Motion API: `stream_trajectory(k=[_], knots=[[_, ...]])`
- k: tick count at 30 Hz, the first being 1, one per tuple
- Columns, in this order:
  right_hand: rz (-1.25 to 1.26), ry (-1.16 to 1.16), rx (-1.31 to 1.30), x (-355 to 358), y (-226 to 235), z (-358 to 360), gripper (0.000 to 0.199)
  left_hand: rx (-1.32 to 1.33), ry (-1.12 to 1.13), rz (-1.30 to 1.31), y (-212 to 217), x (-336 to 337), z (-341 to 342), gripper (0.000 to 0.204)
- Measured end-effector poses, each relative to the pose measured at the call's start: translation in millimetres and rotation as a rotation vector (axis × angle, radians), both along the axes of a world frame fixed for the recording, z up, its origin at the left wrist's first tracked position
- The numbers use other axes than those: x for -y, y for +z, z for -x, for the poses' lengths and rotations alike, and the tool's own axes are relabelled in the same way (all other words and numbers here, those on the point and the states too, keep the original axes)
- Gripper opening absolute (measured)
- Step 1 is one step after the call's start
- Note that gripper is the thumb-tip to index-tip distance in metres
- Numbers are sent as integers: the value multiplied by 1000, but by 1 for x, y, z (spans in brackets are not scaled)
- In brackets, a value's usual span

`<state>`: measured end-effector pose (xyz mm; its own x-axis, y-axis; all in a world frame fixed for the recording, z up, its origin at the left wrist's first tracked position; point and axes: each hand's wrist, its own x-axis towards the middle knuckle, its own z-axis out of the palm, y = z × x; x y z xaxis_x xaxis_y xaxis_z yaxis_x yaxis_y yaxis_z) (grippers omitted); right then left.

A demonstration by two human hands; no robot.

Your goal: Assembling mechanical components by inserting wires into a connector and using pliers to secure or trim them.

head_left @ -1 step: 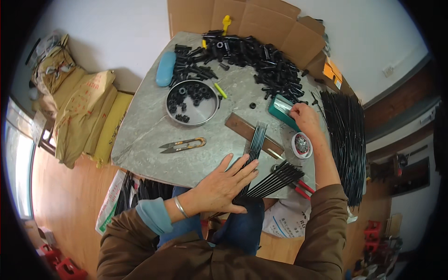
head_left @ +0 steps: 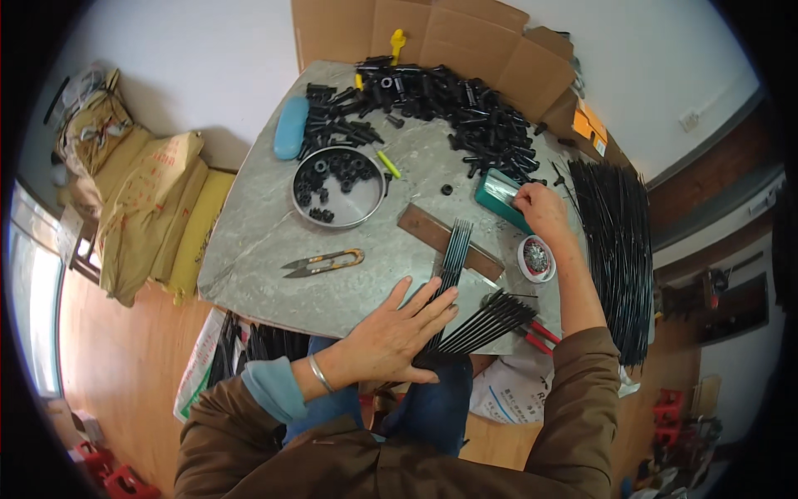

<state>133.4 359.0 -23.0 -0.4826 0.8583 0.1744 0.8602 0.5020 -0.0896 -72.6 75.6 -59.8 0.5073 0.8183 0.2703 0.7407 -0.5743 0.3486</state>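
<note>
My left hand [head_left: 386,337] lies with fingers spread across a bundle of thin black rods [head_left: 455,254] at the table's near edge. The rods' far ends cross a flat brown bar [head_left: 426,226]. A second fan of black rods [head_left: 486,328] slants right from beside my left thumb. My right hand [head_left: 542,209] is closed in a pinch at the rim of a teal box [head_left: 490,200] with a shiny silvery inside; what the fingertips hold, if anything, is hidden. Just below this hand stands a small white bowl [head_left: 522,264] of little silvery metal pieces.
Black bolt-like parts [head_left: 490,125] heap at the back before a cardboard screen [head_left: 465,37]. On the left are a round metal tray [head_left: 366,218] of black nuts, thread snips [head_left: 324,263] and a blue case [head_left: 291,127]. Long black rods [head_left: 613,258] line the right edge; red-handled pliers [head_left: 539,337] lie near.
</note>
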Motion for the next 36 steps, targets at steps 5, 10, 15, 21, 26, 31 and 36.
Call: stream_trajectory(k=[5,10,15,21,26,31,36], knots=[[-41,-101,-71,-3,1,-10,15,-70,-15,63,8,-2,-5,93],[-23,70,-32,-1,-6,-5,14,-139,-18,88,9,-3,-10,92],[-73,-53,-140,-3,7,-11,15,-146,-37,116,11,-7,-13,92],[62,419,-462,45,-6,-10,8,-96,11,127,12,-6,-15,100],[154,409,-398,89,-14,-15,8,-136,30,151,11,-7,-17,99],[122,384,-453,92,-19,-22,11,-177,22,158,11,-9,-20,101],[132,373,-462,94,-19,-25,12,-186,27,155,11,-9,-21,103]])
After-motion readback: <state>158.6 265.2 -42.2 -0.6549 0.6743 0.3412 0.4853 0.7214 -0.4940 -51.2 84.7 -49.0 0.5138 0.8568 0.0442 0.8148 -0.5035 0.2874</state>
